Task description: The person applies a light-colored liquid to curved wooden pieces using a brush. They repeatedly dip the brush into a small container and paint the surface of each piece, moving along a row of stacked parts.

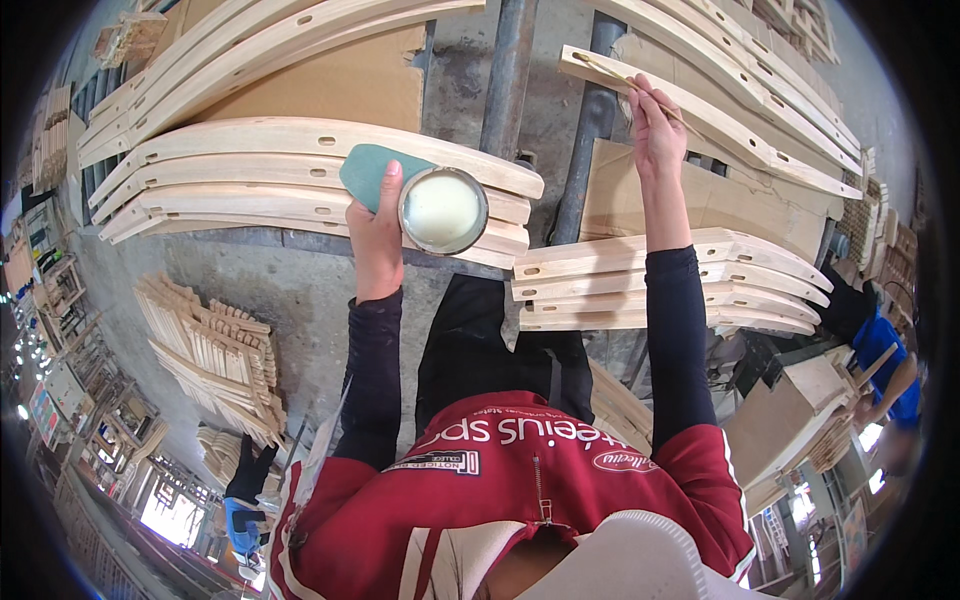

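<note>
My left hand (376, 245) is closed around a round cup (443, 212) of creamy white liquid, with the thumb pressed on a flat green piece (362, 172) beside it. Whether that piece is part of the cup, I cannot tell. The cup is above a row of pale curved wooden slats (235, 170) with oval slots. Farther away on the right, my right hand (657, 130) pinches a thin stick (612, 74). Its far tip is at the slot near the left end of a single curved wooden slat (735, 136).
More slotted slats (660, 285) lie near me on the right, and others (290, 40) at the far left. Cardboard sheets (330, 80) rest under them on dark metal pipes (508, 75). Stacked wooden parts (215, 350) stand on the floor. Other people in blue (885, 350) are at both sides.
</note>
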Tool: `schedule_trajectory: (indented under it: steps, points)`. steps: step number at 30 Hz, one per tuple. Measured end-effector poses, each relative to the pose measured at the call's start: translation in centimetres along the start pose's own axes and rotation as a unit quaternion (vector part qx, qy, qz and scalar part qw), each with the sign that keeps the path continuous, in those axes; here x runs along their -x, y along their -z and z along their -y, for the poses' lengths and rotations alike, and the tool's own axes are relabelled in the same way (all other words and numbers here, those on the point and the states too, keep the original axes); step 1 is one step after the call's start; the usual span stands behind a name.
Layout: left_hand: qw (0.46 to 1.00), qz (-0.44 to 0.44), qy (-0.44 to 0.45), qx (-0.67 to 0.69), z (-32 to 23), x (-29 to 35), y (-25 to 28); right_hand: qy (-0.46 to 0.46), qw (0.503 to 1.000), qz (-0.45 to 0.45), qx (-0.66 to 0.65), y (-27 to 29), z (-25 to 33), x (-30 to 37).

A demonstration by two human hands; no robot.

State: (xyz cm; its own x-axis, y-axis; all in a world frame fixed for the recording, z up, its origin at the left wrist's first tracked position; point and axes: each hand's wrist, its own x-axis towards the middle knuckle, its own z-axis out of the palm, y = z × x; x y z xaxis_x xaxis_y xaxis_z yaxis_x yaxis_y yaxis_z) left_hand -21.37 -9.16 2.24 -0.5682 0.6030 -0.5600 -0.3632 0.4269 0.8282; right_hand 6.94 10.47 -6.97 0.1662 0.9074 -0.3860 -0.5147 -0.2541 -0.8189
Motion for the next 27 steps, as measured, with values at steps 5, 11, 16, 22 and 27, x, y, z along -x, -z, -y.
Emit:
schedule_trajectory:
  steps: [5, 11, 16, 22, 27]
  points:
    - [1.000, 0.001, -0.003, -0.002, -0.1, 0.1, 0.1, 0.038, 0.995, 0.024, 0.085, -1.6, 0.9, 1.3]
    - [1.000, -0.004, 0.005, 0.001, 0.0, 0.0, 0.5, 0.125, 0.961, 0.087, 0.230, -2.6, 1.2, 1.1]
    - [1.000, -0.004, 0.003, 0.005, 0.2, 0.0, 1.0, 0.153, 0.934, 0.126, 0.297, -2.9, 2.0, 0.9]
    - [1.000, -0.021, -0.021, -0.005, 0.1, -0.5, 1.3, 0.184, 0.950, 0.069, 0.243, -3.5, 4.8, 2.7]
    - [0.999, -0.005, -0.035, -0.012, -0.9, -0.6, 0.5, 0.074, 0.976, 0.004, 0.203, -3.3, 7.7, 5.8]
